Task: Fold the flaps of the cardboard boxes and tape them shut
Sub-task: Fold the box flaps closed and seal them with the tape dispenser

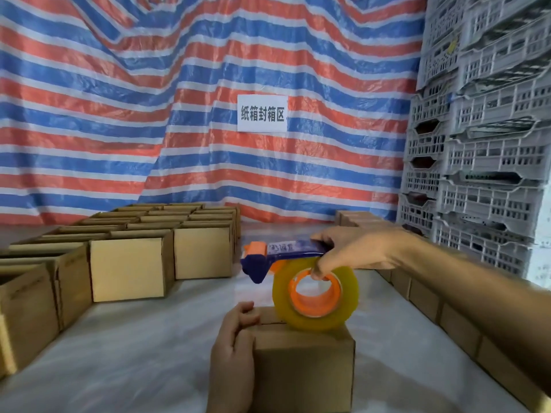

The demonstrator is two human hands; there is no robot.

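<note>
A small cardboard box (304,371) stands on the table right in front of me, its top flaps folded shut with a seam across the top. My left hand (234,350) grips its left top edge, fingers curled over the flaps. My right hand (354,251) holds a blue and orange tape dispenser (277,259) by its handle. The yellowish tape roll (316,296) on it touches the far part of the box top.
Many open cardboard boxes (128,269) stand in rows at the left and back. A row of closed boxes (453,317) runs along the right edge. Grey plastic crates (483,144) are stacked at the right. A striped tarp with a paper sign (262,113) hangs behind.
</note>
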